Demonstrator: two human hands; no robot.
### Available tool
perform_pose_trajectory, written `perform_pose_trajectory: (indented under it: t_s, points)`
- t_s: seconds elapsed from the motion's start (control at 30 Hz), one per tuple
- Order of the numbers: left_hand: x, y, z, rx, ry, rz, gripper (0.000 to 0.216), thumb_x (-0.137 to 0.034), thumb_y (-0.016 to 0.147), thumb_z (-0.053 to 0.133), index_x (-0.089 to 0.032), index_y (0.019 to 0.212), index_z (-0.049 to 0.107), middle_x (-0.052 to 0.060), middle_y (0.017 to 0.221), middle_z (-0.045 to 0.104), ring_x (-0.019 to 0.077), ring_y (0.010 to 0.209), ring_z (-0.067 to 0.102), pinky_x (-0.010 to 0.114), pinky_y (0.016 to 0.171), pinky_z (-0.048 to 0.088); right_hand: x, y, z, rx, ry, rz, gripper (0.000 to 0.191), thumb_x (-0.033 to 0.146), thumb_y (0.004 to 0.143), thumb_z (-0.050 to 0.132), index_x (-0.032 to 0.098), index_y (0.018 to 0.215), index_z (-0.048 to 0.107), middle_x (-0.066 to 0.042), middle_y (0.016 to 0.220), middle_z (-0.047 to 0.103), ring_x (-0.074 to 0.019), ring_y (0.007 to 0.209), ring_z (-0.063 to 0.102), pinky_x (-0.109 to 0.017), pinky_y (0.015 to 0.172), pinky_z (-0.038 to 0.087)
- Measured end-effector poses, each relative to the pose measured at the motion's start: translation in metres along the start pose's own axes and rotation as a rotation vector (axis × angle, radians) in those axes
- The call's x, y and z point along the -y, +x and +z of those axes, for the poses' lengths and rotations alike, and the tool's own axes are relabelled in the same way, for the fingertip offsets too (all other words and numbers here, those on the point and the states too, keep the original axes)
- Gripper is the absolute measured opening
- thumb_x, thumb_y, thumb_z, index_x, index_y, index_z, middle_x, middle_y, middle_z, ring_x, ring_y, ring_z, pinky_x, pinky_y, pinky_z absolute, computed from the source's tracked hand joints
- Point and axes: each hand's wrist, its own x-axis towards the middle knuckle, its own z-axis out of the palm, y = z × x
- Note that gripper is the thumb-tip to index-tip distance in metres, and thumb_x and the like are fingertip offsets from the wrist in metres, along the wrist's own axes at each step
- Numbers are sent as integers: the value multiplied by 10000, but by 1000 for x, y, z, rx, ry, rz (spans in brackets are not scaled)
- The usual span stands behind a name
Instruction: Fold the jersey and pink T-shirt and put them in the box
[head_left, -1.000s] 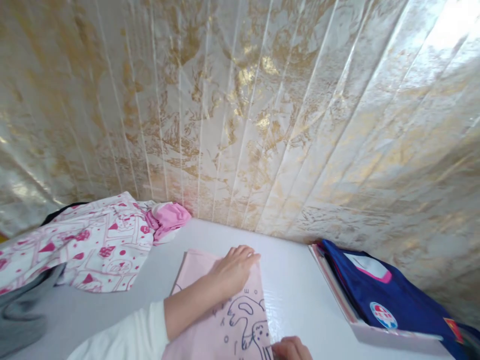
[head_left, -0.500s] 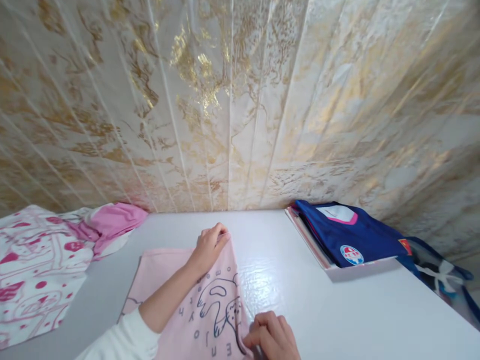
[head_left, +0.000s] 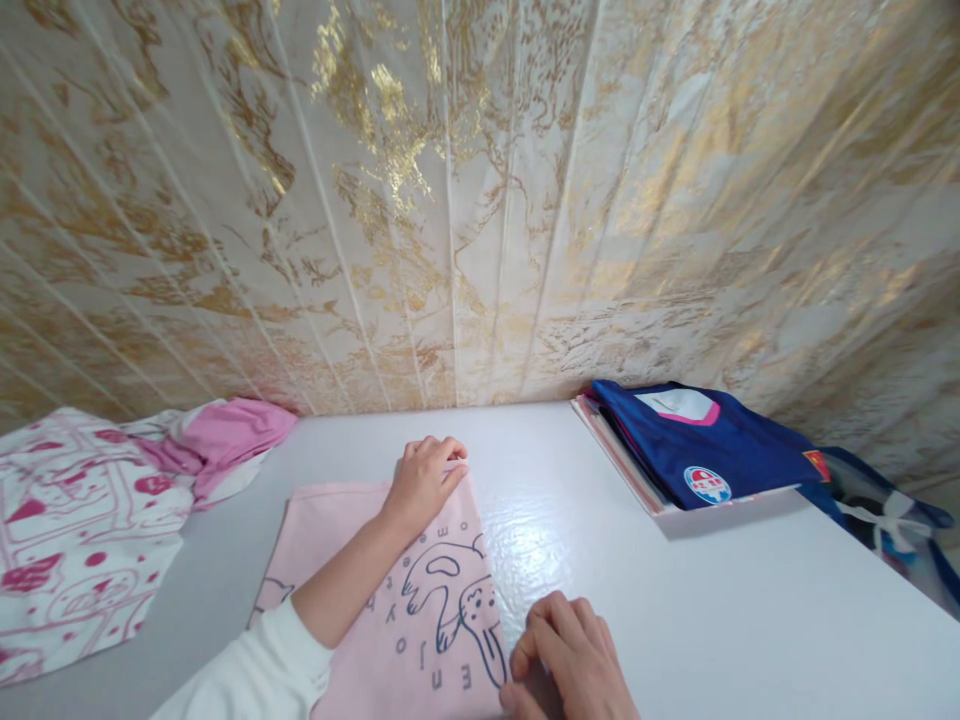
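A pale pink garment [head_left: 337, 540] with a dark line drawing of an animal and letters lies flat on the white table [head_left: 675, 610]. My left hand [head_left: 424, 480] rests on its far right corner, fingers curled and pinching the fabric edge. My right hand [head_left: 570, 660] sits at the garment's near right edge, fingers bent and pressing or gripping the cloth there. A white sleeve covers my left forearm.
A white cloth with pink patterns [head_left: 75, 530] and a bright pink piece [head_left: 232, 435] lie heaped at the left. A folded navy blue shirt [head_left: 697, 450] lies on a flat pinkish board at the right. A gold-veined wall [head_left: 480, 200] stands right behind the table.
The view has swung right and levelled. My left hand went from lying flat on the garment to pinching its far corner. My right hand came further into view at the near edge.
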Motion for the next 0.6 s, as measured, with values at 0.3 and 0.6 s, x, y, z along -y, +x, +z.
perform_pose_trajectory:
  t_s: [0.3, 0.6]
  points:
    - [0, 1, -1, 22, 7, 62, 98, -153, 916, 517, -231, 915, 576, -3, 966, 666, 214, 963, 547, 374, 890, 342, -12, 6, -28, 196, 153, -157, 318, 34, 727, 496, 259, 920, 613, -5, 884, 593, -188, 853, 516, -334, 752, 391]
    - [2, 1, 1, 18, 19, 67, 135, -138, 919, 480, -230, 899, 577, 2, 957, 661, 215, 952, 544, 376, 868, 350, 3, 1, -9, 97, 117, -261, 253, 80, 716, 659, 246, 896, 596, -6, 887, 568, -176, 835, 497, -312, 744, 398]
